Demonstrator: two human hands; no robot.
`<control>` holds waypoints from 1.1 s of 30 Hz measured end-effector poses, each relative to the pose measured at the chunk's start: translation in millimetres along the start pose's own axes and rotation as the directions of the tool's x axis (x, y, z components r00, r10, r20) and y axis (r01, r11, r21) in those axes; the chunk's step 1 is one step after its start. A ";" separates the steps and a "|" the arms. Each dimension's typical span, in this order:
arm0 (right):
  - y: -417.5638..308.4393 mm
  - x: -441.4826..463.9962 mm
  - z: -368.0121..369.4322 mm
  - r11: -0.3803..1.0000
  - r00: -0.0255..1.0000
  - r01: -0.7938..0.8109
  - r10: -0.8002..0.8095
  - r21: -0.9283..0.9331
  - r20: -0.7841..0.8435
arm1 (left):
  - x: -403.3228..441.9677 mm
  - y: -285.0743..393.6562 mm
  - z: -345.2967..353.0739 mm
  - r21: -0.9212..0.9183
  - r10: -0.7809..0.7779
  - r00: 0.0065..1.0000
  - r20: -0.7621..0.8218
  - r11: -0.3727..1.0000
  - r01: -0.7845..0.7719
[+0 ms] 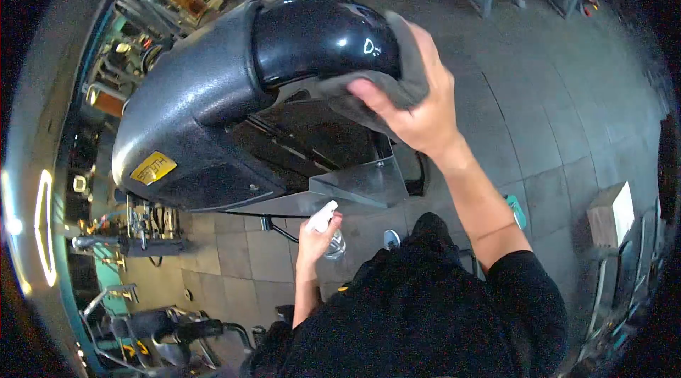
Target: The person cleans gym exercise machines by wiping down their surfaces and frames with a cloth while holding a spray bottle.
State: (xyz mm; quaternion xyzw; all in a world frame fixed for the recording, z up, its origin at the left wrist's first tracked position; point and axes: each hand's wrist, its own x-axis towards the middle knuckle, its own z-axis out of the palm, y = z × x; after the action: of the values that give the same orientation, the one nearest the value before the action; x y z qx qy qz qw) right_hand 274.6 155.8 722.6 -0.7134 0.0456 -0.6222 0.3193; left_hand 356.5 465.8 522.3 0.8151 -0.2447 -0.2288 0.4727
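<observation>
My right hand (425, 112) is wrapped round a grey cloth (408, 69) and presses it against the end of a glossy black curved tube (316, 41). That tube joins the dark grey moulded body (191, 94) of a gym machine, which carries a yellow label (153, 167). Lower down, my left hand (316, 239) grips a clear spray bottle (335, 244) by its white trigger head (325, 216), below the machine and apart from it. The fingers under the cloth are partly hidden.
Grey floor tiles (539, 129) spread out to the right, with a pale box (611, 216) standing there. More gym equipment (163, 335) is at the lower left. A mirrored wall on the left reflects lights. A clear panel (358, 183) sits under the machine.
</observation>
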 end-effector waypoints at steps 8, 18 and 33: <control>-31.3 183.3 20.4 0.999 0.422 0.049 -0.037 0.018 0.906 | 12.3 11.9 36.1 0.170 -0.074 0.981 -0.181 0.980 0.105; 152.9 26.3 58.0 0.319 0.596 -0.769 0.044 0.554 0.802 | -32.9 79.6 184.8 -0.394 -0.375 0.690 -0.619 0.908 0.140; 297.1 -129.0 56.9 0.371 0.102 -0.907 -0.267 0.200 0.958 | -53.7 112.7 266.8 -0.455 -0.488 0.145 -0.861 0.865 0.211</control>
State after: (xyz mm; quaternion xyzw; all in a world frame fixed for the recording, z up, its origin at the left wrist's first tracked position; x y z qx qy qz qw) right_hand 396.8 2.8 458.4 -0.6121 -0.2664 0.1510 0.7291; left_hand 133.1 274.3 509.7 0.7528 0.3221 0.1884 0.5422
